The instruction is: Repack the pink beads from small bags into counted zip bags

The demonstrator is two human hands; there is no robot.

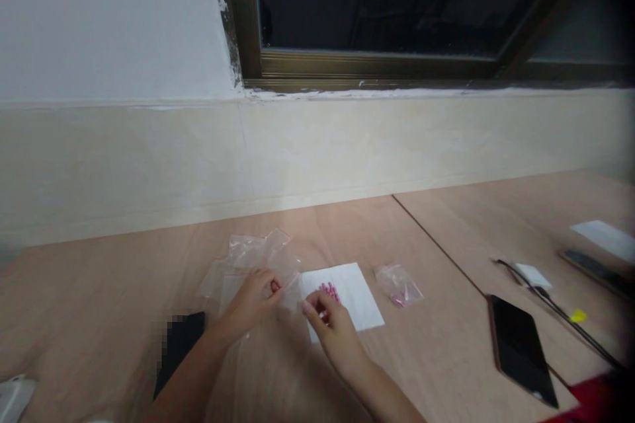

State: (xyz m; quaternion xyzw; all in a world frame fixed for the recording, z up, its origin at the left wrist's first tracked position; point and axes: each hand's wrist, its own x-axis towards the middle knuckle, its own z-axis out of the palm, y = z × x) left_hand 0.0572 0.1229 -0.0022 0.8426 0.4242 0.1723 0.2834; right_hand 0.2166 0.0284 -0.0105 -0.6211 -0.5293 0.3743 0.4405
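Spreading under everything, the wooden surface [446, 238] carries your work, and the white paper sheet [354, 297] near its middle is the landmark to steer by. To the right of that sheet, well apart and past the seam in the wood, lies a dark phone [520, 347] face up, with a black cable [555, 310] running beyond it. Left of the sheet sits a loose heap of clear plastic bags [248, 258], kept within easy reach of your left hand [253, 304], whose grip is pinched narrow on the mouth of one bag [290, 287] at the sheet's left edge, probably to keep it open. Your right hand [330, 324] rests over the sheet's near left corner, fingertips closed narrow as if pinching something small; what it holds, you cannot tell. Just right of the sheet lies a small filled bag [399, 284] with pink pieces inside, set aside. Smallest of all, a cluster of pink beads [330, 291] sits on the sheet itself, whose white ground likely keeps them visible and gathered beside your fingers.
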